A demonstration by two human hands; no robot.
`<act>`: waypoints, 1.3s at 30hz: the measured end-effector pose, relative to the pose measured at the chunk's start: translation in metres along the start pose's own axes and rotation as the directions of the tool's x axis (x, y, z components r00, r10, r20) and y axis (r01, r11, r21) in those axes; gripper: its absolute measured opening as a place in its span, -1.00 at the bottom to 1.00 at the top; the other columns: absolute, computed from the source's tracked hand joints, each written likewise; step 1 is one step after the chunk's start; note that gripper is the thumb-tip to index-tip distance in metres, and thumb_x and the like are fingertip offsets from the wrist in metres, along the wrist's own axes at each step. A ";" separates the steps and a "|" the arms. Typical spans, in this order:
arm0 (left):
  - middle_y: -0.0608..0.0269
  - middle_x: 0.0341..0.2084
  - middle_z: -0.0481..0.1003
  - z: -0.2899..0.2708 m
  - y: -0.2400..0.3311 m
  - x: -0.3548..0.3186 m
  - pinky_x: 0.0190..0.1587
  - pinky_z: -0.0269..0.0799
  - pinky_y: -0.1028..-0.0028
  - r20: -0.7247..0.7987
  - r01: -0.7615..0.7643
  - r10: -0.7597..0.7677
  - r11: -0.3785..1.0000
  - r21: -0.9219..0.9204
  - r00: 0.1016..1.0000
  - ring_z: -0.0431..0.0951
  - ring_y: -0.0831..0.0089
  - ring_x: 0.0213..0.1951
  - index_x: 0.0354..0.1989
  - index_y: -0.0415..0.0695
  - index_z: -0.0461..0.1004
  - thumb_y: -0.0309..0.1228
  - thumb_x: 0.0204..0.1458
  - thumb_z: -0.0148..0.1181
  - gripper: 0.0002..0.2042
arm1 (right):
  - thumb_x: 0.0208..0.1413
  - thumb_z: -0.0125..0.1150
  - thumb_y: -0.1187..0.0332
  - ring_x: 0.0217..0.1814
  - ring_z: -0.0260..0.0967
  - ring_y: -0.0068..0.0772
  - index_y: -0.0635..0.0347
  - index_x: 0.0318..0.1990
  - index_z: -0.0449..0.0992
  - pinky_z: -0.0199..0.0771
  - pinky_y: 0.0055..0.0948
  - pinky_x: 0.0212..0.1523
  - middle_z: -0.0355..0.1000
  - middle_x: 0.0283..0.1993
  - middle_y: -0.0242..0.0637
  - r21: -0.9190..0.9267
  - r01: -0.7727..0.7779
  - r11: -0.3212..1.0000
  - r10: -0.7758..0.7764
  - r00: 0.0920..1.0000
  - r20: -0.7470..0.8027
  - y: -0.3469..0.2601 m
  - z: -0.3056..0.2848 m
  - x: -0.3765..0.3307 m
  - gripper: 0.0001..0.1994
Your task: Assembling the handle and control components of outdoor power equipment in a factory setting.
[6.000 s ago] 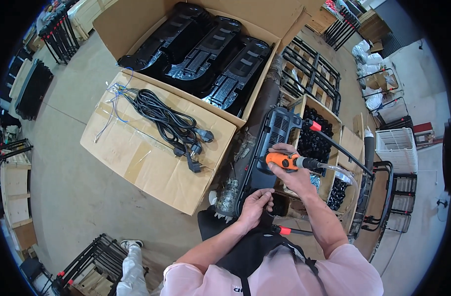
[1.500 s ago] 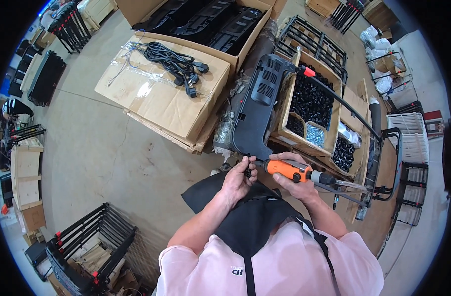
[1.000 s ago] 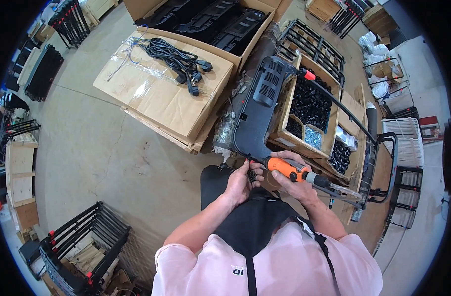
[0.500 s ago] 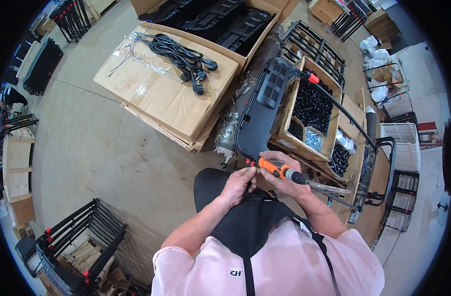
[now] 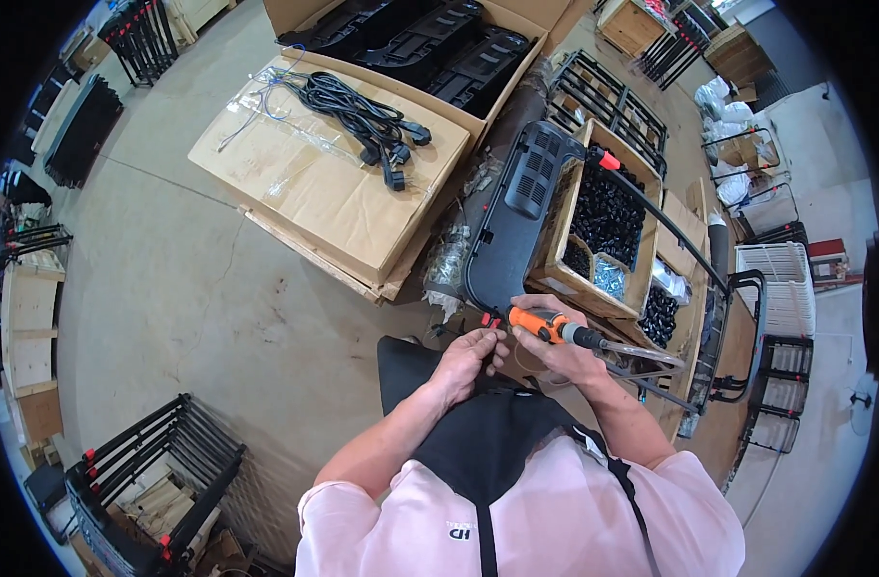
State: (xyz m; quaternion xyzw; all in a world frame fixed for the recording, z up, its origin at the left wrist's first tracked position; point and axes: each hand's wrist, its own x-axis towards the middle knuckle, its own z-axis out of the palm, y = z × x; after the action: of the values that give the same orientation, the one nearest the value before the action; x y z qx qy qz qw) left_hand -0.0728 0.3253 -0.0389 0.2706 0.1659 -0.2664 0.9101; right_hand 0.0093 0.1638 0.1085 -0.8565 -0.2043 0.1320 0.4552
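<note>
My right hand (image 5: 569, 359) is wrapped round an orange and black power screwdriver (image 5: 539, 324), with a clear hose trailing from its back end. The tool's front points left, at the near end of a black plastic cover (image 5: 497, 245) with a vented hump. My left hand (image 5: 470, 358) is closed, thumb and fingertips pinched just below a small red part (image 5: 490, 319) at that end. What lies between those fingers is too small to make out. Right of the cover runs a black tubular frame (image 5: 665, 213) with a red piece on it.
A wooden bin (image 5: 551, 272) beyond my right hand holds black plastic parts and silvery screws. Black power cords (image 5: 348, 106) lie on a cardboard box (image 5: 334, 202) at the far left. Behind it an open carton (image 5: 492, 108) contains black mouldings. Stacked black frames (image 5: 156, 471) stand at lower left.
The view has shifted slightly. My right hand and the screwdriver sit a touch lower and further right. My left fingers keep their pinch by the red part.
</note>
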 end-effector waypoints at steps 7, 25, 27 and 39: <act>0.35 -0.32 0.60 0.014 0.024 -0.003 -0.38 0.41 0.54 -0.140 0.022 -0.034 0.996 -0.091 0.990 0.52 0.56 -0.39 -0.04 -0.10 0.49 -0.23 0.46 0.05 -0.79 | 0.15 0.45 0.48 0.17 0.52 -0.41 0.24 0.21 0.46 0.55 -0.38 0.20 0.57 0.13 -0.21 0.209 -0.105 0.972 0.131 0.985 -0.114 -0.003 -0.001 -0.011 -0.52; 0.39 -0.37 0.50 0.031 0.074 0.052 -0.36 0.40 0.52 -0.111 -0.014 -0.035 0.908 -0.419 0.993 0.46 0.51 -0.37 -0.04 -0.06 0.52 -0.23 0.43 0.11 -0.82 | 0.13 0.43 0.52 0.28 0.49 -0.26 0.25 0.22 0.42 0.47 -0.23 0.35 0.54 0.21 -0.06 0.413 0.004 0.911 0.059 0.988 -0.141 -0.012 -0.036 0.024 -0.50; 0.40 -0.37 0.50 0.032 0.074 0.052 -0.35 0.40 0.51 -0.105 -0.023 -0.022 0.911 -0.412 0.994 0.46 0.51 -0.36 -0.03 -0.05 0.51 -0.23 0.43 0.11 -0.82 | 0.13 0.43 0.52 0.28 0.49 -0.26 0.23 0.22 0.43 0.47 -0.24 0.35 0.54 0.20 -0.06 0.439 0.006 0.899 0.052 0.991 -0.121 -0.011 -0.040 0.030 -0.50; 0.44 -0.37 0.47 0.048 0.064 0.063 -0.28 0.43 0.49 -0.205 -0.087 -0.022 0.856 -0.509 0.978 0.48 0.52 -0.35 0.08 -0.05 0.49 -0.15 0.46 0.03 -0.73 | 0.16 0.44 0.49 0.25 0.51 -0.31 0.25 0.25 0.41 0.52 -0.25 0.30 0.55 0.21 -0.09 0.268 -0.062 0.961 0.053 0.998 0.039 0.002 -0.047 0.072 -0.48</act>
State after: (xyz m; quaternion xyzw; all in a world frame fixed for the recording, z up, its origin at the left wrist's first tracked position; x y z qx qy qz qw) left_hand 0.0219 0.3183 -0.0031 0.0460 0.3188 -0.1676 0.9318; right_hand 0.0923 0.1627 0.1296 -0.7901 -0.1667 0.1850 0.5601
